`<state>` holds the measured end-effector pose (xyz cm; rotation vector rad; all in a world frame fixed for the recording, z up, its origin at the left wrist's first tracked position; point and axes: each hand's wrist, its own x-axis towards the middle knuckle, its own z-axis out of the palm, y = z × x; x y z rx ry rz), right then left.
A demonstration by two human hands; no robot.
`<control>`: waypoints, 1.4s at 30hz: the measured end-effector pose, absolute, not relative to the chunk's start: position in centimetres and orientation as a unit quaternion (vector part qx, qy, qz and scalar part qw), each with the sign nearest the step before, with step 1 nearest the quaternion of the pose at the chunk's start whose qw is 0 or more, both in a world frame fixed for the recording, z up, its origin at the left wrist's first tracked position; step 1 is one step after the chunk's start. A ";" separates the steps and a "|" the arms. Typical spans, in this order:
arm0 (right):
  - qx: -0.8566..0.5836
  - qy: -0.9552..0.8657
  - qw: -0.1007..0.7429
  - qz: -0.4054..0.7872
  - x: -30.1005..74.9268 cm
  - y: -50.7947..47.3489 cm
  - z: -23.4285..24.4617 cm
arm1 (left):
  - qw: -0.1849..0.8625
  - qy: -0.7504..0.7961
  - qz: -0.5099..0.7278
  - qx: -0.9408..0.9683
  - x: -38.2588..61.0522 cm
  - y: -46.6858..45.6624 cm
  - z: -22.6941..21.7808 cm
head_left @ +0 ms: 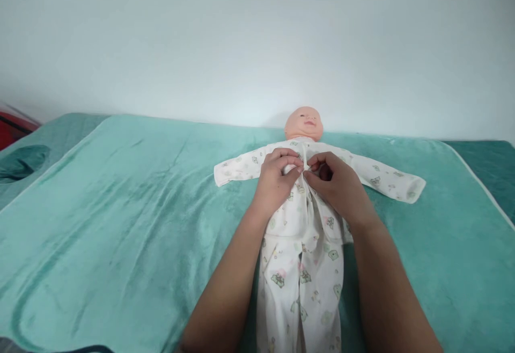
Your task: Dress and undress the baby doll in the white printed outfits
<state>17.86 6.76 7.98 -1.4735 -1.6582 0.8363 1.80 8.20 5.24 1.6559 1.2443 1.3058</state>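
A baby doll (303, 122) lies on its back, dressed in a white long-sleeved baby shirt (388, 180) with small animal prints. Matching white trousers (281, 288) cover its legs. Both of my hands meet at the shirt's front opening on the chest. My left hand (280, 176) pinches the left edge of the opening between thumb and fingers. Opposite it, my right hand (332, 181) pinches the right edge, fingertips almost touching the left ones. Any fastener between the fingertips is too small to make out. The sleeves stretch out to both sides, with no doll hands showing at the cuffs.
A green plush blanket (120, 224) with wrinkles on the left lies beneath the doll. Behind it rises a white wall (241, 42). A darker green cover (486, 168) shows past the blanket's right edge. Something red (16, 130) sits at the far left.
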 end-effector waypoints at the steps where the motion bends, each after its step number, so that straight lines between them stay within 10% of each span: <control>1: -0.575 -0.650 0.373 0.328 17.8 6.7 8.0 | 0.340 0.478 0.502 0.636 1.8 8.2 5.2; 42: -0.560 -0.658 0.358 0.354 18.1 6.8 7.9 | 0.265 0.531 0.453 0.665 2.5 7.5 5.9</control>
